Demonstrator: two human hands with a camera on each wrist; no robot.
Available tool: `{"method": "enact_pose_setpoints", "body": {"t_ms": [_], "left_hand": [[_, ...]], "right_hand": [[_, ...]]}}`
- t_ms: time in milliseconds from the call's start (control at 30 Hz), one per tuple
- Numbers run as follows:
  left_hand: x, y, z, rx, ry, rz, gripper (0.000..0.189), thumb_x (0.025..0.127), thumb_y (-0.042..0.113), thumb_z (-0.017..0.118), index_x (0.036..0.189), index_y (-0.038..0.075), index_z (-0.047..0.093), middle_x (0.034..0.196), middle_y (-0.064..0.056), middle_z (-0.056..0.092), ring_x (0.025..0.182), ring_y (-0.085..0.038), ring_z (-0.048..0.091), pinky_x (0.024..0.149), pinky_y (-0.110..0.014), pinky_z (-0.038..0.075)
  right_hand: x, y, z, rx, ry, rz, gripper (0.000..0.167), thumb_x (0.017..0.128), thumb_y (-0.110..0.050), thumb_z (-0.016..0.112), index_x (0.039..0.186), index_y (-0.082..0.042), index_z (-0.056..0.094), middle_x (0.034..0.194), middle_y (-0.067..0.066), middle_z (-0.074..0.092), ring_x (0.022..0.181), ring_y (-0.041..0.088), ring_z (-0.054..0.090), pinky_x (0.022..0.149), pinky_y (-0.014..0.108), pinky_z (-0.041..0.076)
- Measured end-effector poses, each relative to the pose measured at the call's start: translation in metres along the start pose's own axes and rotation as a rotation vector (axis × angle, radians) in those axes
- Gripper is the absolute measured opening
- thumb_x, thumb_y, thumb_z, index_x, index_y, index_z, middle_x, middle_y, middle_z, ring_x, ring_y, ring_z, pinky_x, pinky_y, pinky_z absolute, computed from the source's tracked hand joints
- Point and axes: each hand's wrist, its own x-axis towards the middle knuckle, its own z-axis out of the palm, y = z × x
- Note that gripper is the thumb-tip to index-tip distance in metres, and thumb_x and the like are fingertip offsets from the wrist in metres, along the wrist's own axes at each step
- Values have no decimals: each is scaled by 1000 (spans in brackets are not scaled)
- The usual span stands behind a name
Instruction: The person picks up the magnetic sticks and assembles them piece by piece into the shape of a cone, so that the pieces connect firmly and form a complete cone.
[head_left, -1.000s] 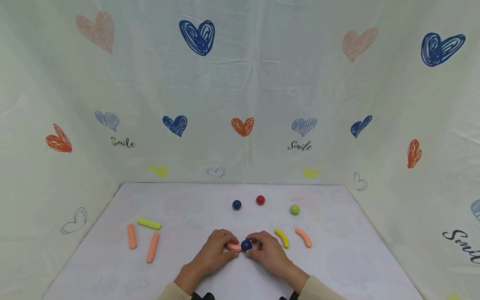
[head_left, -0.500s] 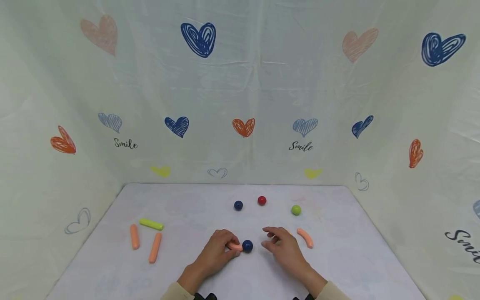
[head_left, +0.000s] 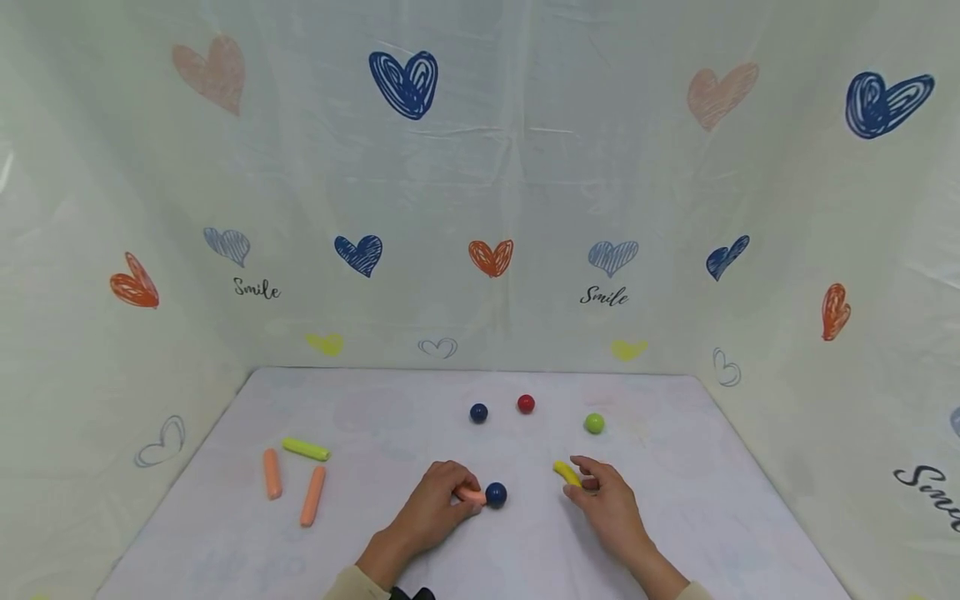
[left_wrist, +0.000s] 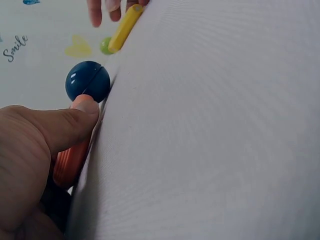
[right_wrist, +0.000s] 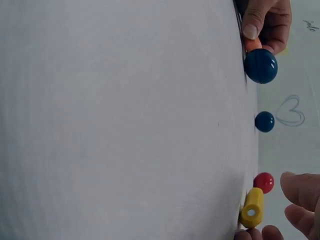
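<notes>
My left hand (head_left: 442, 504) pinches a salmon-orange magnetic building rod (left_wrist: 72, 162) between thumb and fingers, low over the white table. The rod's far end touches a glossy blue ball (head_left: 496, 495), which rests on the table. My right hand (head_left: 609, 510) hovers beside a curved yellow rod (head_left: 567, 473), its thumb and fingers apart. In the right wrist view, the yellow rod shows a round metal dot at its end, with fingertips (right_wrist: 272, 233) near it. No grip on the yellow rod is visible.
Toward the back lie a second blue ball (head_left: 478, 413), a red ball (head_left: 526, 404) and a green ball (head_left: 595, 423). At the left are a lime rod (head_left: 306, 449) and two straight orange rods (head_left: 312, 497) (head_left: 272, 474). A heart-printed curtain (head_left: 480, 183) surrounds the table (head_left: 390, 400).
My right hand let go of the blue ball and moved right, past the yellow rod; it now hides the curved orange rod. The left hand keeps its hold on the orange rod.
</notes>
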Motion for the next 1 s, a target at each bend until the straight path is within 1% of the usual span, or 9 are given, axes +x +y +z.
{"method": "enact_pose_setpoints", "body": {"t_ms": [67,167,233,300,433,567,700,833,1000], "left_hand": [[0,0,0,1,0,2,14,93,27,82,103,26,71,106,15,63,103,-8,50,87,-29,46],[0,-1,0,8,1,5,14,93,27,81,103,26,71,106,15,64,103,-8,50,87,-29,46],[0,0,0,9,1,6,14,93,27,81,103,25,71,105,15,64,102,-8,50,86,-29,46],[0,0,-1,10,-1,5,14,93,27,81,102,25,71,104,15,63,102,-8,50,86,-28,46],[1,0,-1,6,-1,10,14,93,27,81,102,25,71,104,15,63,102,-8,50,87,-29,46],[2,-1,0,0,1,16,13,93,26,81,102,25,71,103,16,63,101,-8,50,86,-28,45],[1,-1,0,1,5,20,14,93,25,82,101,26,71,102,16,63,101,-7,50,86,-28,45],[1,-2,0,10,7,17,14,92,26,82,101,26,71,102,17,63,101,-7,50,86,-28,46],[1,-2,0,13,11,22,14,92,26,82,101,26,71,102,17,63,101,-7,50,86,-28,46]], "right_hand": [[-1,1,3,18,-10,-1,46,88,-11,83,133,-8,70,122,10,68,104,22,68,80,29,56],[-2,-1,8,75,-43,-2,49,85,-7,85,132,-6,70,122,10,68,101,21,69,76,25,57],[-1,-2,11,79,-68,-16,52,84,-7,86,133,-6,69,123,9,68,101,19,67,76,24,56],[1,-2,13,59,-80,-31,55,83,-8,87,135,-6,68,123,7,68,102,17,64,79,26,54],[12,1,14,-36,-85,-38,66,82,-14,90,142,-10,63,126,3,65,105,16,58,85,30,49],[20,2,11,-67,-158,-6,75,80,-20,93,147,-13,60,130,3,61,105,17,56,82,28,47],[24,2,8,-69,-225,20,77,79,-22,94,148,-14,60,129,5,58,103,18,54,77,26,45],[27,2,8,-77,-244,26,76,78,-20,93,146,-11,61,126,7,57,99,18,52,74,26,43],[29,0,9,-95,-246,17,75,78,-19,94,144,-5,62,119,6,59,94,18,52,71,26,42]]}}
